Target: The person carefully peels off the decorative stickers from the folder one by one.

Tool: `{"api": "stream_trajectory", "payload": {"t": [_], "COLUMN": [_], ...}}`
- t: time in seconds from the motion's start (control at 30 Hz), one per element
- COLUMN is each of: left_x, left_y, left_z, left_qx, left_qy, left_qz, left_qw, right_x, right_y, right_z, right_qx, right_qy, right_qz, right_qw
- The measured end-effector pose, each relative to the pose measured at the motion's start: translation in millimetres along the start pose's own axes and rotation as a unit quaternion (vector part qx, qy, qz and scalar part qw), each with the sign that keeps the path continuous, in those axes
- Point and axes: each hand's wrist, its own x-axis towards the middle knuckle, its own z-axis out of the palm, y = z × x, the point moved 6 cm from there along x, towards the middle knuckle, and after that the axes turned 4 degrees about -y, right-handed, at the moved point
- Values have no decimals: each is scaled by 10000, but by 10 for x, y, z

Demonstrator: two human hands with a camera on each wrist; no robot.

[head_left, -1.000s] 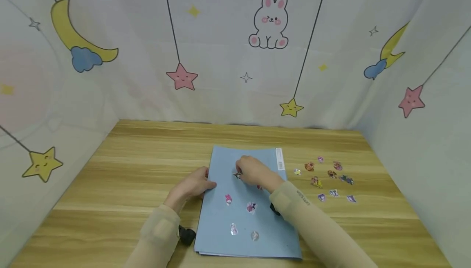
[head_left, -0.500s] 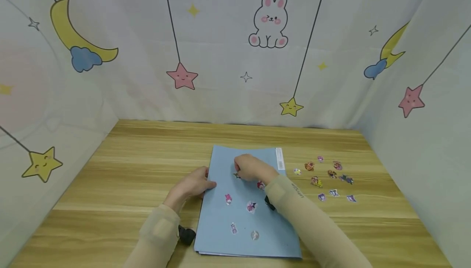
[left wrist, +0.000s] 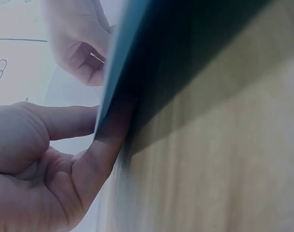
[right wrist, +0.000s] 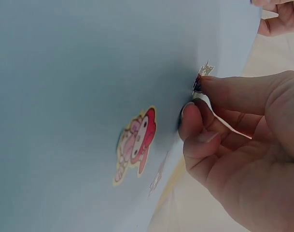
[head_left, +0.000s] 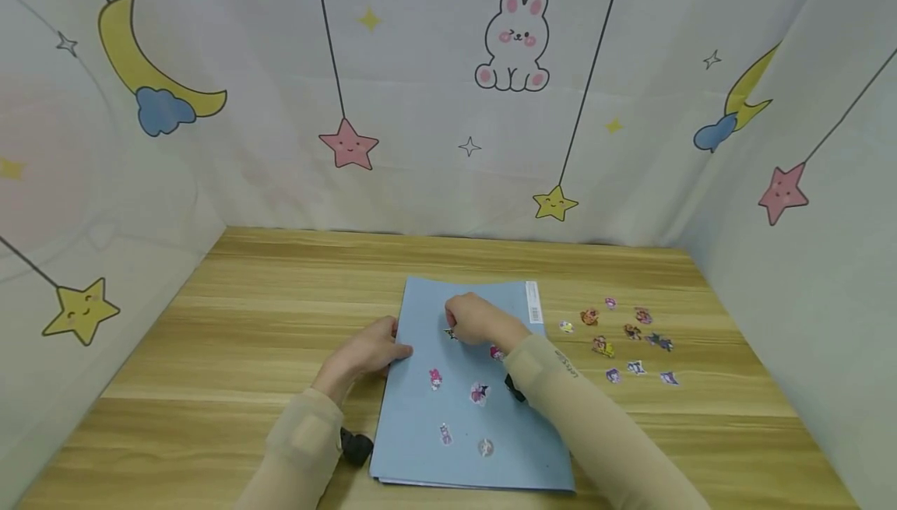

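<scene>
A blue folder [head_left: 413, 424] lies on the wooden table. My left hand [head_left: 367, 346] grips its left edge, thumb on top; the left wrist view shows fingers [left wrist: 96, 166] underneath the raised edge. Over the upper part of the folder, my right hand [head_left: 483, 319] pinches a small cartoon sticker [right wrist: 205, 71] at the folder's surface, its thumb on it. Part of that sticker is hidden by the fingers. Near the right wrist is a sticker of a red-hooded character [right wrist: 139, 137]. Further down the folder are a pink sticker [head_left: 435, 379], a purple one [head_left: 479, 394] and a round one [head_left: 486, 447].
Several loose stickers [head_left: 633, 332] lie on the table right of the folder. A white barcode label [head_left: 534, 303] marks the folder's top right corner. Printed cloth [head_left: 434, 191] hangs behind the table [head_left: 231, 323] and at both sides.
My right hand has shifted slightly left and away from me, uncovering more of the red-hooded sticker beside the wrist. My left hand stays on the folder's edge.
</scene>
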Motion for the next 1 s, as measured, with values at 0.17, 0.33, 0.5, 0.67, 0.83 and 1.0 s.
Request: {"api": "stream_trajectory", "payload": {"t": [0.17, 0.33, 0.5, 0.67, 0.83, 1.0], "left_x": [-2, 1, 1, 10, 10, 9], "left_y": [-2, 1, 5, -7, -1, 0], "left_z": [-3, -3, -5, -8, -8, -10], "left_qx": [4, -20, -45, -14, 3, 66], "left_qy": [13, 2, -10, 16, 12, 17], "left_qz": [-16, 2, -14, -35, -15, -16], "left_qw": [10000, 10000, 10000, 10000, 10000, 10000], "right_x": [26, 39, 39, 32, 36, 59], "right_y": [1, -1, 16, 18, 25, 67], "right_z": [15, 20, 4, 1, -6, 7], "right_qx": [-73, -75, -39, -66, -155, -221], "right_qy": [-61, -110, -141, -242, -484, -697], "right_qz": [-105, -148, -52, 9, 15, -50], "right_qw": [9999, 9998, 9999, 9997, 9987, 9973]}}
